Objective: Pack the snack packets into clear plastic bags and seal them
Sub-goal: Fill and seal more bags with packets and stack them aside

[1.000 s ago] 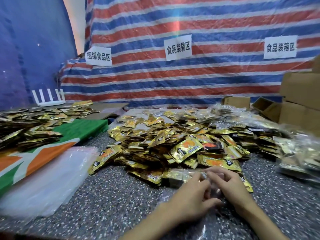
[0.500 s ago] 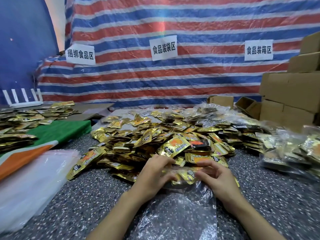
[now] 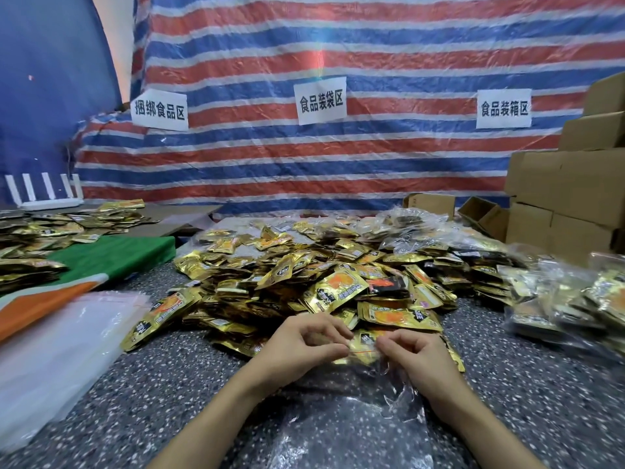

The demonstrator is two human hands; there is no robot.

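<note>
Compared with half a second ago, both hands keep to the same spot at the near edge of the pile, but the fingers of my left hand point(image 3: 304, 346) have lifted off the bag's mouth and curled into a pinch. My right hand point(image 3: 417, 362) faces it, thumb and forefinger also pinched. Between the two sets of fingertips runs the top edge of the clear plastic bag point(image 3: 351, 424), with a thin red line across its mouth. Each hand grasps that edge from its own side. The rest of the bag lies crumpled on the speckled desk point(image 3: 169, 394), trailing toward 6 o'clock between my forearms. One gold packet point(image 3: 363, 343) shows at the bag's mouth, just beside my fingertips; whether it is inside the bag I cannot tell.

Heaped snack packets point(image 3: 297, 282) spread from my knuckles toward 12 o'clock. At 3 o'clock sit filled bags point(image 3: 558, 299), well apart from my hands. A flat stack of empty bags point(image 3: 61, 350) lies at 9 o'clock, and cardboard boxes point(image 3: 568, 198) stand at 2 o'clock.
</note>
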